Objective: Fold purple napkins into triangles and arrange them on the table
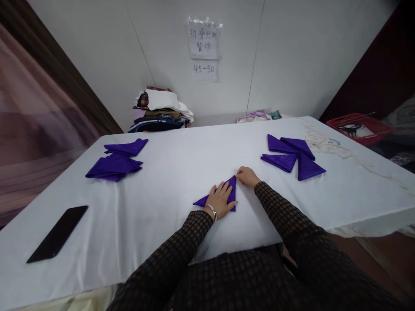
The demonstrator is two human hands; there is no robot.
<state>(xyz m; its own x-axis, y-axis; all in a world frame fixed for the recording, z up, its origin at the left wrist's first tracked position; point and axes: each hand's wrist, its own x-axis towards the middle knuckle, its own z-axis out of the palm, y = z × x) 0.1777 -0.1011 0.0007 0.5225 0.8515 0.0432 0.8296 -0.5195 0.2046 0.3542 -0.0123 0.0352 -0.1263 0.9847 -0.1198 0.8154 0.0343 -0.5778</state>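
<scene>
We press our flat left hand (pixel 219 202) on one purple napkin (pixel 232 190), while our right hand (pixel 247 176) seems to pinch its top corner. Beyond it on the worktop (pixel 181 172), four folded triangles (pixel 283 160) lie to the right.

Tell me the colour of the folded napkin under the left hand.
Purple, seen best in the head view.

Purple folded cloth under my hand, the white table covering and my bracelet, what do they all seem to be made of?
The purple cloth looks like thin woven fabric, likely synthetic: slight sheen, crisp folds. The table covering seems a smooth, satiny fabric; it drapes in soft, shiny ripples. The bracelet is probably polished silver-toned metal, going by its bright glints, though plastic isn't ruled out.
</scene>
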